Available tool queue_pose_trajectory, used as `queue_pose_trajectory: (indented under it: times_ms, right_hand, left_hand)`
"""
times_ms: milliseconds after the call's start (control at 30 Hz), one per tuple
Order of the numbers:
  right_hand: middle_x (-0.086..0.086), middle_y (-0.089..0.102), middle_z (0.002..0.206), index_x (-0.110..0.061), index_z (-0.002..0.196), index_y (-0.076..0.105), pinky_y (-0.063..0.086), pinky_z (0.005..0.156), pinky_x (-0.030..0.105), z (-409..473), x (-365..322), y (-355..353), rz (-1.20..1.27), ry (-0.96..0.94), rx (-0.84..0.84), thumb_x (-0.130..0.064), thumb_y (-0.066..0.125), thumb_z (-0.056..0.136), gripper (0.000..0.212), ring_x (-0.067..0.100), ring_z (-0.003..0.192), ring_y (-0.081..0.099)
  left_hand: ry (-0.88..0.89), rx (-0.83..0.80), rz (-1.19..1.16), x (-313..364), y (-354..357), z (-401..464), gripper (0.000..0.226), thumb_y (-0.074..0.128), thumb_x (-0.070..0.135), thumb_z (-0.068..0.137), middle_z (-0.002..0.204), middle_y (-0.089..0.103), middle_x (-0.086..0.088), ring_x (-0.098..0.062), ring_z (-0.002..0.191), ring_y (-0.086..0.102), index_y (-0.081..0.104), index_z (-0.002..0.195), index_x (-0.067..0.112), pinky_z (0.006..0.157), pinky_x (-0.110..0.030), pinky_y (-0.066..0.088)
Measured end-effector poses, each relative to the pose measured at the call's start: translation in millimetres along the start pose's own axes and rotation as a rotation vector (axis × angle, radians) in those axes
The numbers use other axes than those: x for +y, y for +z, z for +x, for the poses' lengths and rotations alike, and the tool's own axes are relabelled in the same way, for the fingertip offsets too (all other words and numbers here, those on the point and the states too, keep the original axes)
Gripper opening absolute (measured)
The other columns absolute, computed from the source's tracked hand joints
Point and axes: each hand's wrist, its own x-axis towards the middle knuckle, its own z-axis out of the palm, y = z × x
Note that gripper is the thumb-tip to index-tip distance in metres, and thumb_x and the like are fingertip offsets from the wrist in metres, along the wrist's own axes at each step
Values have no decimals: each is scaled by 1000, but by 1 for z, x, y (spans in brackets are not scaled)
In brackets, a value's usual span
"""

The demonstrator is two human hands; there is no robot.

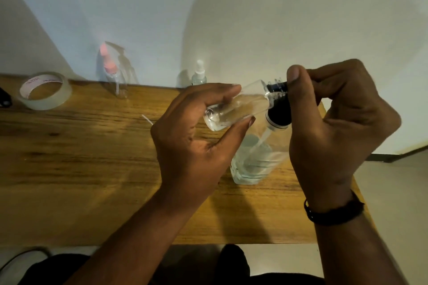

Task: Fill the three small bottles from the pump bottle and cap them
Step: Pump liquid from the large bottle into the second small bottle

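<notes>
Tape roll (44, 90) far left on wooden table (81, 157). Pink-capped bottle (113, 71) upright at back edge, white-capped spray bottle (199, 75) further right, same edge. Left hand (196, 136) curled around clear small bottle (238, 106), tilted, neck pointing right, held above table. Pump bottle (254, 159) standing just below it, black collar up. Right hand (335, 122) pinching black cap (276, 87) at small bottle's neck.
</notes>
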Motion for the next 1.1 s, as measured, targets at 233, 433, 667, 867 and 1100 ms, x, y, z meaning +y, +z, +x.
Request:
queue_pose_trajectory:
  times_ms: [233,433,667,867,1100]
  right_hand:
    - [5,60,72,-4,72,63,43,68,24,0,0,0,19,-6,27,0,70,97,26,19,67,58]
    - [14,61,69,3,68,63,43,70,18,-4,2,1,-2,12,19,3,70,95,28,19,69,59]
    - [7,59,70,1,71,64,43,67,24,1,0,1,-10,-21,33,1,69,97,26,21,66,57]
    - [11,60,70,1,68,62,42,71,16,-5,3,3,7,-2,45,4,69,95,28,17,67,56]
    - [8,60,69,-2,71,65,43,68,21,3,0,-3,-18,-23,14,2,70,96,26,24,65,59]
  left_hand:
    - [35,5,-2,2,2,1,37,91,10,84,111,74,-9,-19,103,74,72,114,-1,88,-35,62]
    - [16,-3,7,-1,1,-3,37,91,8,83,111,75,-8,-18,106,74,73,114,-2,89,-35,62]
    - [27,4,10,2,0,0,37,91,10,83,111,75,-8,-18,104,74,73,114,-2,88,-33,61]
    - [8,1,0,-1,2,-2,37,91,8,83,112,75,-8,-18,105,74,73,114,-1,89,-35,62]
    - [48,3,10,2,1,0,38,91,11,84,113,74,-7,-18,107,74,72,115,-1,89,-34,61]
